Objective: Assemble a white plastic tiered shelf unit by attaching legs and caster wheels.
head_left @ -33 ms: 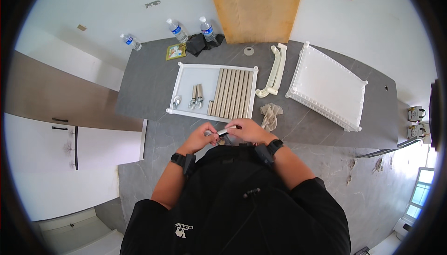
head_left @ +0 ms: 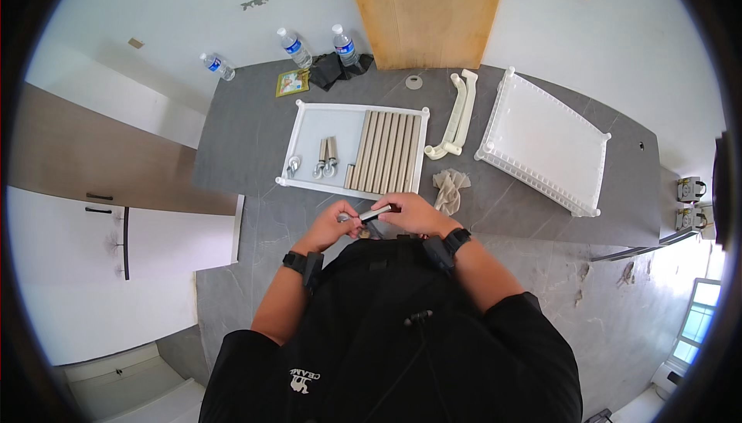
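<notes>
Close to my body, at the near edge of the table, both hands meet over a short metal tube. My right hand is closed round the short tube, which slants between the hands. My left hand pinches at its other end, where a small piece, perhaps a caster wheel, is mostly hidden by the fingers. Just beyond lies a white shelf tray. It bears several long beige tubes, two short tubes with casters, a loose caster and a single short tube.
Right of the tray are white plastic brackets and a crumpled cloth. A second white tray lies farther right. Water bottles, black bags and a small packet sit at the back left of the grey table.
The short tube in my right hand has tilted slightly and shows more of its length. My left hand stays nearly where it was.
</notes>
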Motion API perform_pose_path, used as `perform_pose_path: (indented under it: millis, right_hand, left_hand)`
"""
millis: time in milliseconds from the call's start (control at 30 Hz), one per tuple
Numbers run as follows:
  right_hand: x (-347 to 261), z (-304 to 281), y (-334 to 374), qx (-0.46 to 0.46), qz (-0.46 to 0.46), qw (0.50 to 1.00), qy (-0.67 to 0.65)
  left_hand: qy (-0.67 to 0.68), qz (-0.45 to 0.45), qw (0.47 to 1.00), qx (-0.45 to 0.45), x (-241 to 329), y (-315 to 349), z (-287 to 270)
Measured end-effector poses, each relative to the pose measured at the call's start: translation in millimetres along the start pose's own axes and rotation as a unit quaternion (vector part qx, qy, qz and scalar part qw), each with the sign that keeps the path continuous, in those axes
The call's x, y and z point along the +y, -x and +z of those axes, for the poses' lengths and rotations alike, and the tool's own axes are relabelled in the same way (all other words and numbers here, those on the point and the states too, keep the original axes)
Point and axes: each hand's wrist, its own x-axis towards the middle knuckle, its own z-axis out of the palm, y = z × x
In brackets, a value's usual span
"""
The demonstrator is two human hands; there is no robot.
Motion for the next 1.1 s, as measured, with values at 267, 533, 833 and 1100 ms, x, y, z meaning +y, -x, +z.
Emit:
perform_pose_path:
  millis: [267,533,833,1100]
  right_hand:
    - [-17,22,-43,-0.062,0.209,0.975,-0.042]
    - [-57,79,-93,0.084,0.107,0.975,-0.175]
    - [-53,154,-154,0.095,0.074,0.990,-0.077]
    - [-43,179,-177,0.114,0.101,0.988,-0.030]
  left_hand:
    - [-0.038,-0.004,0.999,-0.001,0,0,-40]
    - [0.009,0.019,0.999,-0.040,-15,7,-130]
    - [-0.011,0.039,0.997,-0.064,-22,23,-227]
    - [-0.057,0.073,0.994,-0.050,-17,38,-254]
